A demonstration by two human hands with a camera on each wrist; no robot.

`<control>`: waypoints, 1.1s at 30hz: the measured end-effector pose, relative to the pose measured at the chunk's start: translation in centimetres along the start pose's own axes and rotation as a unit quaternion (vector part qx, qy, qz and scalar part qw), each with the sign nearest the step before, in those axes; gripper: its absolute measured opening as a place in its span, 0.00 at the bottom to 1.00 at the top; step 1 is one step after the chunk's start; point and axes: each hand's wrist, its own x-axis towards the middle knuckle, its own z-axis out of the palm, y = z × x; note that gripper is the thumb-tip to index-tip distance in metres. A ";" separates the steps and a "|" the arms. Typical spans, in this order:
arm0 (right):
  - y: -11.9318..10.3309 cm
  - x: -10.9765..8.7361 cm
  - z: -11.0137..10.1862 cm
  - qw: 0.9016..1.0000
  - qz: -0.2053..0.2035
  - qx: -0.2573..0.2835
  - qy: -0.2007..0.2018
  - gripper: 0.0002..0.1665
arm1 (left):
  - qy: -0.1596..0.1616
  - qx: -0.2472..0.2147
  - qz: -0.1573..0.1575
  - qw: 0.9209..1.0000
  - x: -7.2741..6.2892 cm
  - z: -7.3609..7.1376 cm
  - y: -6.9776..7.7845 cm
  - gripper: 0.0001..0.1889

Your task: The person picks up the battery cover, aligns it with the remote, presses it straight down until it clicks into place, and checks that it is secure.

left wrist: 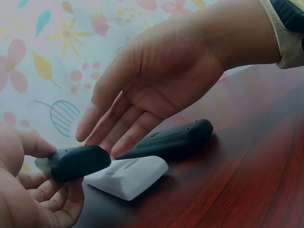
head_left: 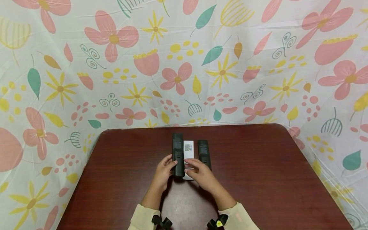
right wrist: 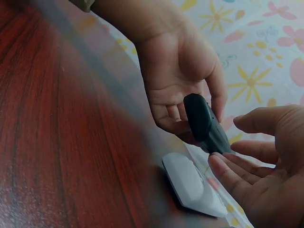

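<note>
My left hand (head_left: 163, 172) grips a black remote control (head_left: 178, 150) by its sides, thumb on one edge and fingers curled beneath. In the left wrist view that remote (left wrist: 80, 162) is raised off the table. My right hand (head_left: 203, 176) hovers just right of it over the white remote control (head_left: 188, 150), its fingers extended and parted. The right wrist view puts those fingertips (right wrist: 221, 164) right at the far end of the held remote. A printed label shows on the white remote, which lies on the table, its lower part partly covered by my right fingers.
A second black remote control (head_left: 204, 151) lies to the right of the white one, partly behind my right hand. All are on a dark reddish-brown wooden table (head_left: 258, 179) with rounded back corners. A flower-patterned cloth (head_left: 178, 105) hangs behind and along the sides.
</note>
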 end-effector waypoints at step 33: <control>0.0 -0.6 1.4 0.996 -0.016 -0.062 -0.066 0.29 | 0.015 0.058 -0.018 0.998 0.3 -1.4 -0.7 0.32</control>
